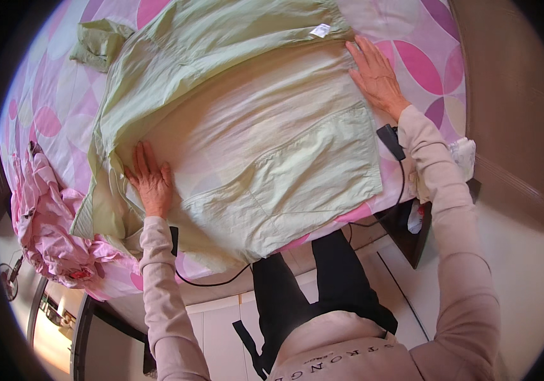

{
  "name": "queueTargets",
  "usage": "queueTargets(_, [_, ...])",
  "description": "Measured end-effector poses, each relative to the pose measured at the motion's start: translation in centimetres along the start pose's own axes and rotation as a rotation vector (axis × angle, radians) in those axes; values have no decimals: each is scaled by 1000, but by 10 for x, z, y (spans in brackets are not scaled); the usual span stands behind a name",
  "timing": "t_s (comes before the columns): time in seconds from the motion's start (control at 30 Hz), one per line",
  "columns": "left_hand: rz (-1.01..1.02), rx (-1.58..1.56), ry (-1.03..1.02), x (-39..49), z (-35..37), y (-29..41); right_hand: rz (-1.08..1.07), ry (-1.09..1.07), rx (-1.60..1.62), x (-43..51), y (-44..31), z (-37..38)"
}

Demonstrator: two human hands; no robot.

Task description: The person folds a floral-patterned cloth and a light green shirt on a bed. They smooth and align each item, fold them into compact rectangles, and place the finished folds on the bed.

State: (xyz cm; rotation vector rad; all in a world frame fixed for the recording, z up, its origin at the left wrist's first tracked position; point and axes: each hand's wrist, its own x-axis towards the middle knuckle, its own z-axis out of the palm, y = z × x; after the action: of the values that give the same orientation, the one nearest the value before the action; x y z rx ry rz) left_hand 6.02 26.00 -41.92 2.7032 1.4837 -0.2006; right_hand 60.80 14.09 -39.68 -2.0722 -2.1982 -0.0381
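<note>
A light green garment point(262, 124) lies spread and wrinkled over the bed in front of me. Its near part shows a paler panel with a seam, and a small white label point(320, 31) sits near its far right. My left hand point(149, 178) rests flat on the cloth at the left, fingers pointing away from me. At the right edge of the garment, my right hand point(376, 74) lies with fingers spread, fingertips touching the cloth. Neither hand grasps anything. One green sleeve end point(100, 45) is bunched at the far left.
The bed sheet point(46, 121) has pink and purple petal shapes. A crumpled pink cloth point(53, 228) lies at the left bed edge. Black devices with cables hang near both wrists, one point(391, 141) by the right. A brown wooden cabinet point(515, 105) stands at the right.
</note>
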Motion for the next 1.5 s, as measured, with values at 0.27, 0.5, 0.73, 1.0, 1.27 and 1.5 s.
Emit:
queueTargets(0.27, [93,-526,-494,-52,-79,1,608,-326,602,-99,-49,-39])
queueTargets(0.5, [-2,-480,-612,-69,-71,-11,814,-423,789,-149,-53,-33])
queueTargets(0.73, [125,-373,-587,-67,-59,-11,700,-402,609,-164,-59,-33])
queueTargets(1.0, [-107,-432,-515,-64,-42,-27,810,-394,652,-192,-57,-24])
queueTargets(1.27, [-198,-359,-487,-69,-53,-38,863,-583,784,-218,-54,-35])
queueTargets(1.5, [-172,-275,-444,-92,-47,-62,900,-728,1205,-264,-65,-46])
